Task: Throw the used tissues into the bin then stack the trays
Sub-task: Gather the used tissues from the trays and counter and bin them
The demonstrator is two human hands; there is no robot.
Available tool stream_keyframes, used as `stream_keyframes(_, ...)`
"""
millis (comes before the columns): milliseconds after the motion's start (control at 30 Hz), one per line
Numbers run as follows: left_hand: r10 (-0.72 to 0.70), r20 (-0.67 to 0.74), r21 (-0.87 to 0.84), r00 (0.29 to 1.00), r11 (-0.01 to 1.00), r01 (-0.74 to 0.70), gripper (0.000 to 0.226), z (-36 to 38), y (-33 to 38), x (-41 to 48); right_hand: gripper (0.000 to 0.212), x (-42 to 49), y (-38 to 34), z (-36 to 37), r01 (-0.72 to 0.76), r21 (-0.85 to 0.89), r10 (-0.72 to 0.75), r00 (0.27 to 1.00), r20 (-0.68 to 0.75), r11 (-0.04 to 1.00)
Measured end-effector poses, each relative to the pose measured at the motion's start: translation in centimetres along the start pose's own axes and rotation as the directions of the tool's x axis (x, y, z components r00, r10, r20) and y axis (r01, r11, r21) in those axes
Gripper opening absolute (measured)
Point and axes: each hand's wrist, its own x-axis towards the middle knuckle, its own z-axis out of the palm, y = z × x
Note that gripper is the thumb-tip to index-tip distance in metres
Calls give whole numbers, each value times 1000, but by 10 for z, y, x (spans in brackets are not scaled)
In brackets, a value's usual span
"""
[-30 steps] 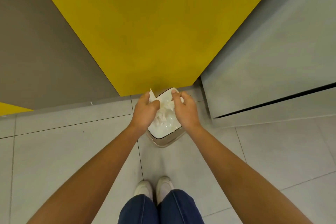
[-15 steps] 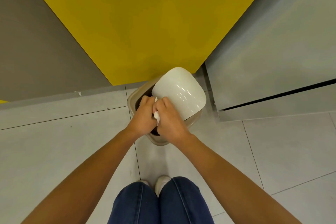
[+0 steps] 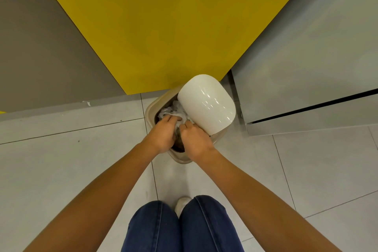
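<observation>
On the floor [image 3: 61, 159] at the far centre, the beige bin [image 3: 150, 108] stood against a yellow panel [image 3: 163, 26], with a grey cabinet [image 3: 306, 67] just to its right. Its white lid [image 3: 206, 104] was tipped up over the right side, which left the mouth open on the left. The crumpled white tissues [image 3: 178, 108] lay inside the bin, up near the rim.

The left hand [image 3: 163, 133] was over the opening, its fingers [image 3: 173, 118] laid fairly straight on top of the wad, pressing rather than gripping. The right hand [image 3: 197, 140] was just beside it at the near edge of the lid, its fingers [image 3: 185, 127] curled down into the mouth. Their tips were hidden, so it could not be told whether they pinched any tissue.

Judged step: dropping the tissues, close to done. To do it well:
- Let go fully with both hands.
- Check that no scrap clings to a finger or hangs over the rim.
- Pull both hands straight back clear of the lid so it can fall shut without catching them.

The trays were out of view, so stacking looked not yet begun.
</observation>
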Motion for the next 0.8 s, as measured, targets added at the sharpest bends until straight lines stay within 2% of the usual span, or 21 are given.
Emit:
stream_keyframes(333, -54, 3, -102, 999, 993, 54, 51, 10, 4, -15, 46, -11, 2, 0, 42, -77, -38, 998, 55, 996)
stream_keyframes(567, -82, -76, -189, 994, 980, 66, 40, -11, 13, -39, 41, -28, -5, -18, 39, 87, -47, 995, 91, 995)
stream_keyframes(800, -130, -124, -175, 984, 979, 107, 40, -67, 54, -93, 48, -76, -18, -87, -9, 192, -5, 997, 73, 981)
